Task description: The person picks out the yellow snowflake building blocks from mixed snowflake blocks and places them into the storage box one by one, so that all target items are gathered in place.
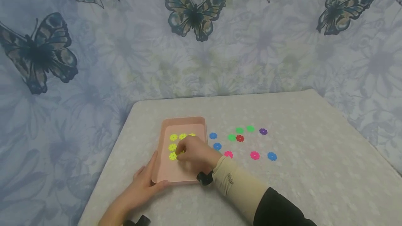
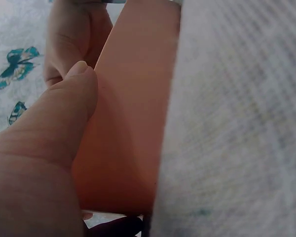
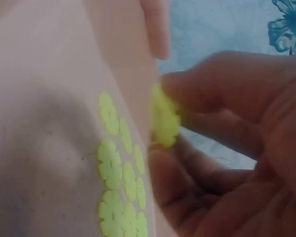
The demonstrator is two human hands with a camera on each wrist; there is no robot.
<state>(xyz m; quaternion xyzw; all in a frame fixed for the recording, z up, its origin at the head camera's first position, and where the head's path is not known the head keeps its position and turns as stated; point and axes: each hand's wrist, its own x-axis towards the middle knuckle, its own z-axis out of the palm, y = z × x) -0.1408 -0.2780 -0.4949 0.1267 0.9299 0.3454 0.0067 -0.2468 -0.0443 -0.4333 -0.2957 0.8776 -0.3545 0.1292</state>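
Observation:
A pink rectangular tray [image 1: 169, 173] lies on the table, with several yellow flower-shaped pieces [image 1: 173, 137] set in rows on its floor. My right hand [image 1: 196, 151] is over the tray. Between its thumb and fingers it pinches one more yellow flower piece [image 3: 165, 116], held on edge above the tray floor. At the tray's near left corner is my left hand [image 1: 144, 180], its fingers straight along the left side and its thumb along the near edge. The left wrist view shows that thumb [image 2: 79, 94] against the tray's outer wall.
Right of the tray lie loose flower pieces: blue [image 1: 213, 135], green [image 1: 250, 128], red [image 1: 240, 138], purple [image 1: 263, 131] and pink [image 1: 255, 155]. A pale patterned cloth [image 1: 314, 170] covers the table. Behind it hangs a butterfly-print backdrop [image 1: 251, 51].

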